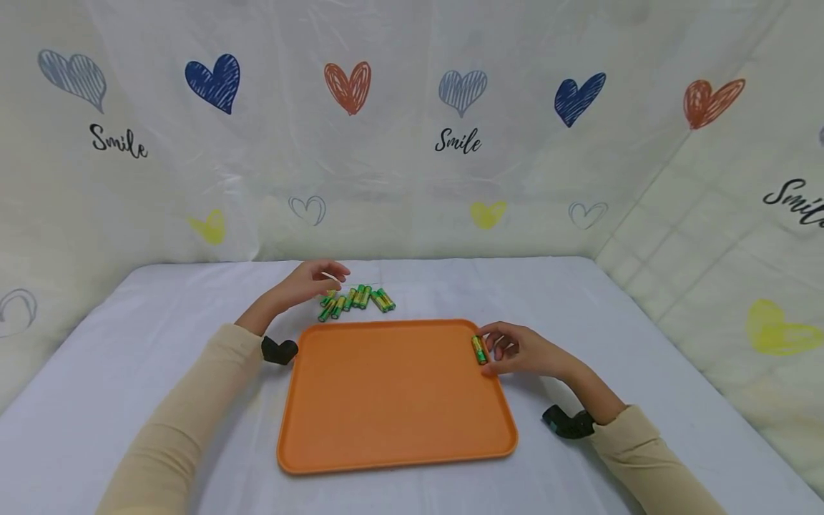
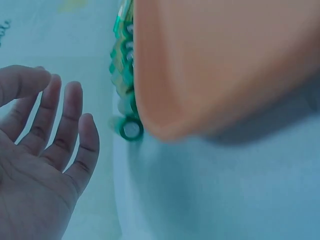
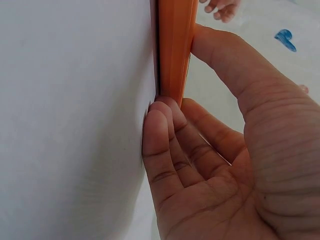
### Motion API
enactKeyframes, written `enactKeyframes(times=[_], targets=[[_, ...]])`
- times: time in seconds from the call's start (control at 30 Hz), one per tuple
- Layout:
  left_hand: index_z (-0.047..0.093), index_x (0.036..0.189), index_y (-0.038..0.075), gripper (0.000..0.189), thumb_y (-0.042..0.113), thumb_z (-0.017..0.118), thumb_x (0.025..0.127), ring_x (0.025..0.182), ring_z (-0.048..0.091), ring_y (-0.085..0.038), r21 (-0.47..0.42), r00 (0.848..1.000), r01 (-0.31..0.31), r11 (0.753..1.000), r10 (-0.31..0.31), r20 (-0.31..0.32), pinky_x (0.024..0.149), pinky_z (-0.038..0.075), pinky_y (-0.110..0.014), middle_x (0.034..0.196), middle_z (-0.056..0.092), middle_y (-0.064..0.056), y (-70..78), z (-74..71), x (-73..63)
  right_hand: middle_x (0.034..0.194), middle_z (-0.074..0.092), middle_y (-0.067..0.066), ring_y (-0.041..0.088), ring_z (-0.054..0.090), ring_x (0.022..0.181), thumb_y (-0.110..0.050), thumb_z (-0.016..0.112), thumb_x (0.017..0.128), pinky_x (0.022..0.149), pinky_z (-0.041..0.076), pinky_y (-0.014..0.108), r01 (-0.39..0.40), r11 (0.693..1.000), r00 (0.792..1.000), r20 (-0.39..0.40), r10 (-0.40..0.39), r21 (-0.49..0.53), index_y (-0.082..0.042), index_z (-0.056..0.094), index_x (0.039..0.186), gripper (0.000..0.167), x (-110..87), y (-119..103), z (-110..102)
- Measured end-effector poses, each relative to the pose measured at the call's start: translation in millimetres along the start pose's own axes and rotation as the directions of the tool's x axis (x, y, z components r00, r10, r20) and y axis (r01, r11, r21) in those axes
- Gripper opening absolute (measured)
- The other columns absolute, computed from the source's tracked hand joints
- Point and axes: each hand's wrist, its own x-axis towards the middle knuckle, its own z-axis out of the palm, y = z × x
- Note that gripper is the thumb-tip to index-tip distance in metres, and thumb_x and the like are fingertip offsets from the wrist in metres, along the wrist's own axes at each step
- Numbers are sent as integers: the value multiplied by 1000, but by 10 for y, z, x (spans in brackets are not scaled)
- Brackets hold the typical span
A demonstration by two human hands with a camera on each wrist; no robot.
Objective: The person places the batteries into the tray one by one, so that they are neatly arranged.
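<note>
A green and yellow battery point(image 1: 479, 350) lies along the inside of the right rim of an orange tray point(image 1: 393, 400), near its far right corner. My right hand point(image 1: 518, 350) reaches over that rim and holds the battery, with index fingertip and thumb at its two ends. In the right wrist view, the tray's side hides the battery, and the other fingers point(image 3: 156, 132) rest by the rim's outside. My left hand point(image 1: 309, 280) hovers over a group of loose batteries point(image 1: 360, 296) behind the tray. Its fingers bend loosely, with nothing seen between them.
A white cloth point(image 1: 566, 300) covers the table beneath the tray. The batteries lie close behind the tray's far edge, towards its left. A pale wall sheet point(image 1: 393, 164) with hearts and lettering rises behind the table. Black straps point(image 1: 569, 422) sit on both wrists.
</note>
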Motion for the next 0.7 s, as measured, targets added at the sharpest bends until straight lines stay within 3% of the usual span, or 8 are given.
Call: enactKeyframes(times=[0.2, 0.4, 0.53, 0.7], targets=[[55, 130, -3, 37, 11, 56, 96, 109, 58, -31, 36, 997, 73, 997, -73, -6, 85, 52, -35, 125, 58, -19, -109, -81, -37, 96, 57, 12, 15, 54, 80, -14, 79, 83, 68, 47, 22, 4, 1000, 1000, -1, -4, 4, 2, 54, 128, 55, -2, -3, 0], [53, 133, -1, 38, 11, 56, 97, 112, 56, -31, 44, 994, 105, 993, -106, 16, 90, 50, -38, 128, 57, -19, -164, -118, -74, 96, 57, 14, 16, 55, 79, -13, 79, 83, 68, 48, 22, 8, 1000, 1000, -1, -8, 13, 3, 54, 128, 54, -6, 11, 0], [51, 134, -1, 40, 8, 55, 96, 117, 54, -33, 25, 992, 114, 993, -115, 59, 94, 48, -39, 132, 54, -20, -194, -124, -82, 96, 57, 15, 16, 55, 79, -13, 79, 83, 68, 48, 22, 7, 1000, 1000, -1, -7, 15, 3, 54, 127, 53, -9, 12, -1], [47, 138, -3, 46, 4, 56, 93, 124, 51, -38, 32, 989, 72, 997, -76, 128, 100, 47, -44, 137, 50, -23, -231, -132, -84, 96, 57, 14, 16, 55, 79, -13, 79, 83, 68, 47, 22, 9, 1000, 1000, -3, -9, 12, 3, 54, 128, 53, -8, 5, -1]])
